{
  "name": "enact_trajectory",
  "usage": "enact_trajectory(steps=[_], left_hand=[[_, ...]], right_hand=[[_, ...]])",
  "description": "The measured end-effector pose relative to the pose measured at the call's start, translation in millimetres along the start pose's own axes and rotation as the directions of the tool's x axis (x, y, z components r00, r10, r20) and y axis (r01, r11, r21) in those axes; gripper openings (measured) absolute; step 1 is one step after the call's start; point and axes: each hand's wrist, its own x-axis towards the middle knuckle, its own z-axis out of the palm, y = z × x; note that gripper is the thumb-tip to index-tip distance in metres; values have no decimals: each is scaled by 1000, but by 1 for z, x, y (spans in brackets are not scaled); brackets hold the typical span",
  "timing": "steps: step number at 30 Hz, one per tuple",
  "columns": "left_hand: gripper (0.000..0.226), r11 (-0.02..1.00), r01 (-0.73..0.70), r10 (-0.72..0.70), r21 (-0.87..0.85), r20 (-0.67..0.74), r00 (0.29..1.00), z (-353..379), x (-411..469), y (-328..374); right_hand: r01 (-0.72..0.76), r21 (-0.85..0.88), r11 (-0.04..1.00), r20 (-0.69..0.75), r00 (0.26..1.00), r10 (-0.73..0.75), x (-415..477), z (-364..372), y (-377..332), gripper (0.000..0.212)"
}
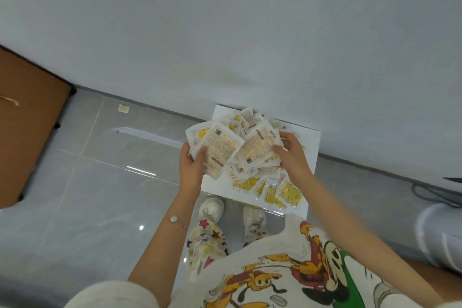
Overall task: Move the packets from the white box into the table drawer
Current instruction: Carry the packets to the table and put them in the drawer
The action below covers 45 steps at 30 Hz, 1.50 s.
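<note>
A white box (pixel 313 142) stands on the floor against the wall, below me, full of white and yellow packets (pixel 275 192). I hold a fanned bundle of packets (pixel 240 147) above the box with both hands. My left hand (pixel 191 165) grips the bundle's left side, thumb on top of a large packet. My right hand (pixel 291 151) grips its right side. Loose packets lie in the box under the bundle. No drawer shows in this view.
A brown table top (pixel 27 127) with a dark edge sits at the left. The grey tiled floor (pixel 105 197) spreads between it and the box. My shoes (pixel 212 207) stand just before the box. A white rounded object (pixel 440 235) and dark cables (pixel 435 192) lie at the right.
</note>
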Motion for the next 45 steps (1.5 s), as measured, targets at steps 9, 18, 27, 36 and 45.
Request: enact_trajectory(steps=[9,18,27,36,45], left_hand=[[23,955,-47,-63,-293,-356,932,-129,-84,41],[24,878,-227,-102,-422,-627,772,-316,-154,60],[22,856,-331,-145,-396,-800,582,-466,-216,35],[31,761,-436,-335,-480,-867,370,-550,-237,2],[30,641,-589,-526,-493,-840,131,-637,-202,-3]], right_hand=[[132,-14,991,290,949,-122,-79,107,-73,35],[173,-128,977,626,778,-55,-174,293,-101,41],[144,-214,966,766,639,75,-257,461,-79,47],[281,-355,892,853,489,185,-309,609,-67,41],[417,-443,793,895,252,367,-333,766,-73,41]])
